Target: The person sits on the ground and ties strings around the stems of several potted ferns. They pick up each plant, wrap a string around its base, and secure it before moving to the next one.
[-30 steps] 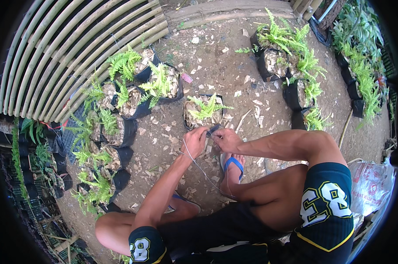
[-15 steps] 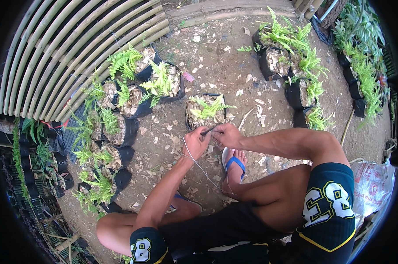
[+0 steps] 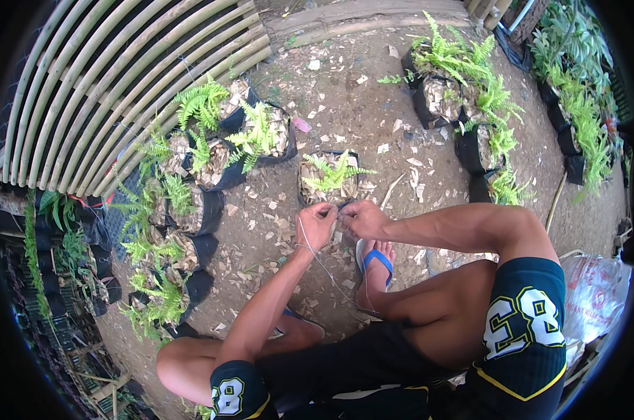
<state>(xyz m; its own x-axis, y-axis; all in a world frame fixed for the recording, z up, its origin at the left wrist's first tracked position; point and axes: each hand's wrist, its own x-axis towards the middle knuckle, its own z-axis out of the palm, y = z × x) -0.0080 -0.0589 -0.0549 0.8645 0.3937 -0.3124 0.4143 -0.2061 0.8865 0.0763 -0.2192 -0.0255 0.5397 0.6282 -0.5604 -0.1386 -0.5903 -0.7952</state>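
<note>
Both hands meet at the near rim of a small black plant bag [image 3: 300,183], which holds a light green fern [image 3: 333,172] and pale wood chips. My left hand [image 3: 317,225] is closed in a pinch at the bag's near left corner. A thin pale wire [image 3: 324,269] comes out beside it, crosses my left wrist and hangs in a loop toward my right foot. Just to the right, my right hand [image 3: 364,218] is also closed, its fingertips bent toward the left ones. What lies between the right fingertips is hidden; a bit of dark rim shows between the hands.
Several black bags of ferns [image 3: 208,210] stand in a curved group at left. Another row of potted ferns [image 3: 474,150] is at right. A bamboo slat frame [image 3: 121,91] fills the upper left. Wood chips litter the soil. A clear plastic sack [image 3: 593,294] lies by my right arm.
My hands have drawn slightly apart, and the dark strip that showed between them is mostly covered now. The left fingers have curled tighter. The fern bag has stayed in place.
</note>
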